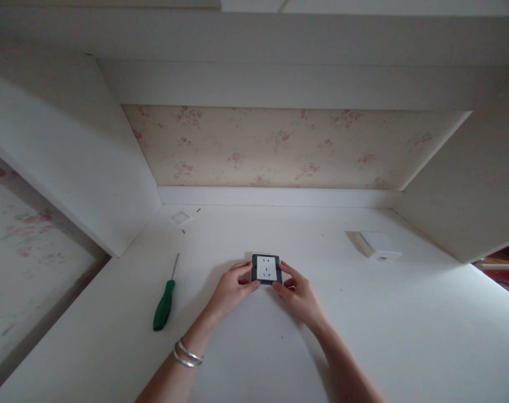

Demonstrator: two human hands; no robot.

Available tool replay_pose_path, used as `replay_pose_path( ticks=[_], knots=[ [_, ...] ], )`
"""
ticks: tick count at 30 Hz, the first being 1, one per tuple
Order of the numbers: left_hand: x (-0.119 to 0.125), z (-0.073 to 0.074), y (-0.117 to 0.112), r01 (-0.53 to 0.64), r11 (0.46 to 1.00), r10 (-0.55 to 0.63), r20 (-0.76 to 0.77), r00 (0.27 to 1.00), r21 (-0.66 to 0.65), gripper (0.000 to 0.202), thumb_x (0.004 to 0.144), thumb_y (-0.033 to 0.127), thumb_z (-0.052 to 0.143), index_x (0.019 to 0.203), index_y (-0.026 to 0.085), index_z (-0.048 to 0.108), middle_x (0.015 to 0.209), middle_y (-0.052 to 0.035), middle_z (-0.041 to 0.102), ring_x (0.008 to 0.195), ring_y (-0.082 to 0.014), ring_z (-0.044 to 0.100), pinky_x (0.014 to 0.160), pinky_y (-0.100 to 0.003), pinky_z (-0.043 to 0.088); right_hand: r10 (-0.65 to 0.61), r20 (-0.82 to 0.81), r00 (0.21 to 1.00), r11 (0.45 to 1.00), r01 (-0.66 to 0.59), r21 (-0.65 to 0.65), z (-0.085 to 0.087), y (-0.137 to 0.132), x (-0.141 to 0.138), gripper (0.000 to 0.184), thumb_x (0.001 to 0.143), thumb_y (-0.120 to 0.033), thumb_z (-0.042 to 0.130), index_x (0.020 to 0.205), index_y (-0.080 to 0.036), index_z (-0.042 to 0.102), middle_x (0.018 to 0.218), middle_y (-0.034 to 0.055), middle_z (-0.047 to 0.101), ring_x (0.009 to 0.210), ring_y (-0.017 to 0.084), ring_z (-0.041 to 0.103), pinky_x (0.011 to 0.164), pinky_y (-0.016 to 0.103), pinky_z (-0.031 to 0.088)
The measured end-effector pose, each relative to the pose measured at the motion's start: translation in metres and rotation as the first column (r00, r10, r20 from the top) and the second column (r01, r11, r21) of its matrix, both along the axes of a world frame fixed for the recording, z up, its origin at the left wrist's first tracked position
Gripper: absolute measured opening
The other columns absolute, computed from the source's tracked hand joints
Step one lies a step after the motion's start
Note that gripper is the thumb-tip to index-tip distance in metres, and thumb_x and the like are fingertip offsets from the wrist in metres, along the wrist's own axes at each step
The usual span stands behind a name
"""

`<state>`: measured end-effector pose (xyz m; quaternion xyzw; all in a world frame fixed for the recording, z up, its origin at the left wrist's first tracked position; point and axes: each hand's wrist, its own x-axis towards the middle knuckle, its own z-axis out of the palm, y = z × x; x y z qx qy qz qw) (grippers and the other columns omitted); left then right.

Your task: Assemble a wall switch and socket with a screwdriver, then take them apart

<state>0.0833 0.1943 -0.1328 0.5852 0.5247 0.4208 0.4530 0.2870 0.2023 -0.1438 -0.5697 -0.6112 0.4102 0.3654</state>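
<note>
Between my two hands is a wall socket (266, 268) with a white face, several slots and a dark frame. My left hand (233, 290) grips its left edge, thumb at the near corner and fingers at the side. On the opposite edge, my right hand (298, 294) pinches it in the same way. The socket's face points up toward me; its underside is hidden. Left of my left hand lies a screwdriver (164, 302) with a green handle, its thin shaft pointing away from me.
A white square frame (181, 218) lies at the back left of the white tabletop (254, 358), with two small screws (183, 231) near it. A white box-like piece (378, 244) sits at the right. White side panels (69, 134) and a floral-papered wall (279, 148) enclose the surface.
</note>
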Motion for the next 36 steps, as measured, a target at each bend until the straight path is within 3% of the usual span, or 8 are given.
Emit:
replay_pose_path(
  ticks=[7,11,18,26,30,36],
  knots=[
    [0.004,0.012,-0.004,-0.067,0.982,0.072,0.021,0.997,-0.176,0.064,0.067,0.025,0.076,0.127,0.017,0.054,0.116,-0.0111,0.062,0.078,-0.0173,0.062,0.071,-0.028,0.051,0.026,0.024,0.999,1.0,-0.026,0.004,0.004,-0.001,0.002,0.058,0.074,-0.033,0.063,0.13,-0.022,0.049,0.061,-0.0031,0.06,0.055,0.015,0.055,0.051,0.025,0.039],
    [0.002,0.013,-0.006,-0.031,0.984,0.049,0.097,0.994,-0.178,0.065,0.065,0.02,0.076,0.126,0.021,0.054,0.126,-0.0101,0.054,0.075,-0.0139,0.061,0.066,-0.025,0.05,0.036,-0.003,0.999,0.999,-0.036,0.005,0.006,-0.002,0.002,0.058,0.074,-0.032,0.062,0.13,-0.019,0.049,0.057,-0.0042,0.056,0.051,0.013,0.05,0.048,0.024,0.036],
    [0.0,0.014,-0.007,0.03,0.989,-0.018,0.081,0.997,-0.148,0.072,0.065,0.019,0.076,0.131,0.026,0.048,0.125,-0.0085,0.051,0.073,-0.011,0.058,0.065,-0.022,0.048,0.058,-0.016,0.998,0.997,-0.057,0.044,0.005,-0.002,0.001,0.059,0.073,-0.029,0.062,0.129,-0.016,0.047,0.057,-0.0054,0.051,0.052,0.012,0.048,0.047,0.023,0.035],
    [0.0,0.012,-0.006,0.01,0.981,0.007,0.092,0.996,-0.191,0.079,0.064,0.021,0.076,0.136,0.023,0.042,0.134,-0.0103,0.044,0.072,-0.0103,0.057,0.063,-0.022,0.047,0.088,-0.038,0.995,0.993,-0.084,0.079,0.008,-0.002,0.0,0.055,0.074,-0.028,0.061,0.127,-0.017,0.05,0.079,0.0011,0.059,0.056,0.011,0.052,0.05,0.023,0.041],
    [0.001,0.016,-0.007,-0.001,0.975,0.023,0.091,0.996,-0.224,0.083,0.063,0.022,0.078,0.137,0.019,0.04,0.117,-0.011,0.056,0.073,-0.013,0.058,0.063,-0.023,0.045,0.088,-0.053,0.995,0.992,-0.083,0.094,0.006,-0.002,0.0,0.052,0.076,-0.034,0.062,0.125,-0.018,0.053,0.093,0.004,0.06,0.056,0.01,0.052,0.05,0.024,0.042],
    [0.002,0.023,-0.009,0.014,0.964,0.019,0.12,0.993,-0.266,0.086,0.064,0.02,0.077,0.14,0.017,0.035,0.084,-0.0036,0.064,0.07,-0.0144,0.059,0.066,-0.024,0.044,0.051,-0.076,0.996,0.998,-0.049,0.027,0.006,-0.001,-0.002,0.052,0.079,-0.041,0.061,0.124,-0.018,0.053,0.082,0.0029,0.062,0.056,0.013,0.055,0.052,0.026,0.044]
  ],
)
